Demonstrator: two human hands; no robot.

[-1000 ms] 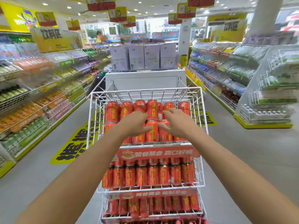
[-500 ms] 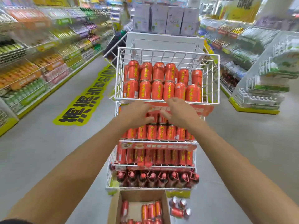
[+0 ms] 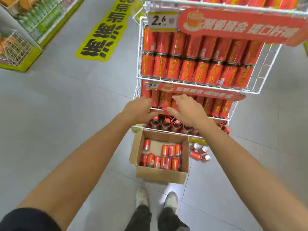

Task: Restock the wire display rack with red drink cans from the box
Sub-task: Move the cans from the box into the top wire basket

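Note:
The white wire display rack [image 3: 139, 52] stands ahead, its tiers packed with red drink cans [image 3: 186, 70]. On the floor in front of it sits an open cardboard box [image 3: 160, 175] holding several red cans [image 3: 160, 161] lying on their sides. My left hand [image 3: 138, 111] and my right hand [image 3: 186, 112] hover side by side, empty with fingers spread, in front of the rack's lower tiers and above the box's far edge. The bottom tier holds dark bottles with red caps [image 3: 165, 123], partly hidden by my hands.
Several loose red cans [image 3: 199, 153] lie on the floor right of the box. My shoes [image 3: 156, 200] stand just behind the box. A yellow floor sticker [image 3: 103, 30] and a shelf unit [image 3: 20, 35] lie to the left across grey tiles.
My view has tipped from the rack's top tier down to the floor. Both empty hands have dropped from the top basket to the lower tiers, and the box has come fully into view.

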